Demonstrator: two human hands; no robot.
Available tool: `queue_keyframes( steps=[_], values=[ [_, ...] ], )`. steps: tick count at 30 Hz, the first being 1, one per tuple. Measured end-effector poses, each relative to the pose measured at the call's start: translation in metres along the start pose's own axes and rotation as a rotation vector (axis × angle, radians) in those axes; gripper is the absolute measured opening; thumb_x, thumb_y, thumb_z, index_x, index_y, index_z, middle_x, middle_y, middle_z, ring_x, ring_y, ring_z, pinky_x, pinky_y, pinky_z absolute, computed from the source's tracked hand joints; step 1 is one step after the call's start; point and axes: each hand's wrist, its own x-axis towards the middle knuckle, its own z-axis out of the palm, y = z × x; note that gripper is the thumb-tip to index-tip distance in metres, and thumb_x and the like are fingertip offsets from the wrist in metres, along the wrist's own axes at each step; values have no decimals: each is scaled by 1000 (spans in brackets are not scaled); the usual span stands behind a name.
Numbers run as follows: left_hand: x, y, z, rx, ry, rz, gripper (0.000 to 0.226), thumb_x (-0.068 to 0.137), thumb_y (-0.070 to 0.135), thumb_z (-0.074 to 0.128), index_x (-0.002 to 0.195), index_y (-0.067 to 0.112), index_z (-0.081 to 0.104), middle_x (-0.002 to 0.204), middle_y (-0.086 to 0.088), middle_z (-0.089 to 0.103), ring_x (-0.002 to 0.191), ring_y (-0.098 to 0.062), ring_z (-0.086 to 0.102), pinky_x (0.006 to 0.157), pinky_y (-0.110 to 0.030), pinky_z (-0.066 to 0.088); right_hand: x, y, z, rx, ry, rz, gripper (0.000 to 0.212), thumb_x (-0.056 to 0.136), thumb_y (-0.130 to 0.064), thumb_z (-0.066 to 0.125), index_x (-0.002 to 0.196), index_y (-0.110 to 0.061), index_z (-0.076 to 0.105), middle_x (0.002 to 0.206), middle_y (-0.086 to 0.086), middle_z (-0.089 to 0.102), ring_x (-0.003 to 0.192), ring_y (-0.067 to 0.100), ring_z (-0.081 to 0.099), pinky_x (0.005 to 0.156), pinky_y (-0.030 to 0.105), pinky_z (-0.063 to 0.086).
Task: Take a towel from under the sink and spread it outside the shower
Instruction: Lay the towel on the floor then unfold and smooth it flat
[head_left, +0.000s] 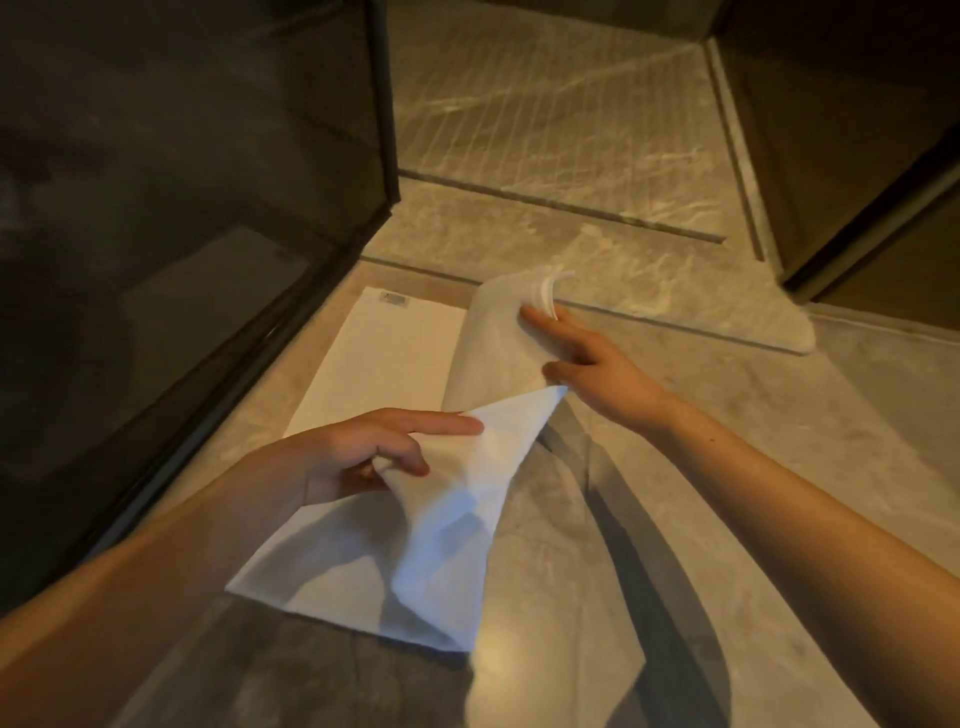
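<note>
Left hand: nearest the camera, left of centre, with thumb and curled fingers pinching a bunched near edge of the towel and the forefinger lying straight along the cloth.
Towel: white, partly lifted between both hands; a twisted fold hung from the left hand's grip, and its lower corner reached the floor near the bottom of the view.
Floor: grey veined stone, with long shadows of the arms and cloth across it.
Right hand: farther out and right of centre, reaching forward. It held the towel's raised far part with nearly straight fingers, the forefinger laid on the near face and a curled corner of cloth standing above the fingertips.
Towel's flat part: lay on the floor to the left of the raised part, just beside the glass panel, long side running along it.
Label: small and grey, at the flat part's far corner; its print was too small to read.
Glass panel: dark and framed, filling the left side.
Threshold: a pale stone strip crossing beyond the towel.
Shower floor: lighter stone scored with slanting grooves, farthest away.
</note>
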Motion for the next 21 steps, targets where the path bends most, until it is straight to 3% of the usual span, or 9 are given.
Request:
queue_keyframes(
  steps=[2, 4, 7, 9, 13, 16, 21],
  values=[
    [16, 7, 18, 17, -75, -3, 55, 79, -2, 51, 120, 31, 69, 127, 11, 63, 114, -22, 61, 100, -33, 49, -18, 12, -20, 20, 38, 49, 68, 87, 18, 46, 148, -10, 36, 160, -1, 18, 140, -5, 8, 105, 3, 16],
    [33, 11, 38, 38, -149, -15, 55, 76, 2, 55, 121, 31, 68, 125, 15, 64, 114, -20, 61, 102, -33, 46, -39, 27, -38, 18, 73, 97, 66, 89, 15, 47, 148, -13, 39, 160, -4, 20, 137, -8, 7, 103, 5, 15],
    [64, 11, 76, 123, -242, -51, 56, 76, 2, 60, 121, 35, 67, 119, 23, 65, 108, -11, 64, 94, -24, 48, -73, 53, -63, -41, 95, 166, 64, 91, 10, 49, 148, -16, 38, 160, -6, 21, 136, -9, 6, 101, 3, 11],
    [85, 8, 99, 195, -277, -76, 62, 70, 3, 64, 121, 39, 66, 125, 22, 63, 108, -9, 63, 92, -21, 49, -95, 71, -75, -59, 120, 229, 63, 93, 6, 50, 149, -20, 37, 161, -6, 17, 141, -3, 4, 105, 10, 11],
    [124, -5, 136, 367, -332, -53, 65, 64, 13, 68, 117, 51, 62, 137, 30, 46, 116, 1, 54, 89, -14, 45, -130, 102, -91, -100, 187, 338, 64, 91, 6, 52, 149, -19, 38, 160, -4, 19, 148, 13, 8, 100, 7, 18],
    [143, -15, 153, 465, -363, -30, 66, 61, 18, 69, 115, 55, 60, 145, 29, 37, 126, 1, 44, 99, -16, 37, -146, 120, -95, -107, 203, 384, 65, 90, 11, 51, 149, -11, 36, 161, 1, 18, 147, 18, 17, 108, 20, 30],
    [157, -17, 170, 653, -393, 33, 71, 65, 20, 65, 128, 50, 53, 151, 22, 30, 136, 3, 30, 106, -17, 29, -153, 145, -91, -215, 278, 438, 66, 89, 10, 50, 149, -13, 36, 160, 1, 21, 145, 21, 25, 106, 19, 27]
  ],
)
